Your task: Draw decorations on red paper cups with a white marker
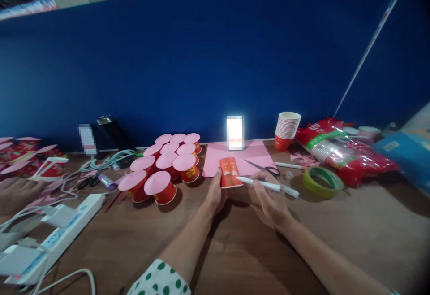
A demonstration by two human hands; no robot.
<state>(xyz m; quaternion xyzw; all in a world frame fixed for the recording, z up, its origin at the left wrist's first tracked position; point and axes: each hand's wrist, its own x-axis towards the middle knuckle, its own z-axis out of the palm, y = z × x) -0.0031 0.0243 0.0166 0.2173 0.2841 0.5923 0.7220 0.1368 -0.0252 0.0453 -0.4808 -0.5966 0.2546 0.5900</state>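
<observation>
Roughly a dozen pink-capped cups (168, 162) stand finished at left; the left hand (217, 194) grips an uncapped red paper cup (230, 172) at centre, the right hand (268, 198) closed, apparently, around a white pen (268, 184).

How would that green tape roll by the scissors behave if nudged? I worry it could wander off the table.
The green tape roll lies flat on the table, so a push would probably slide it rather than roll it. It looks like a thin open ring, so likely light. Stood on edge it might roll, with the red cup packet close behind to stop it.
</observation>
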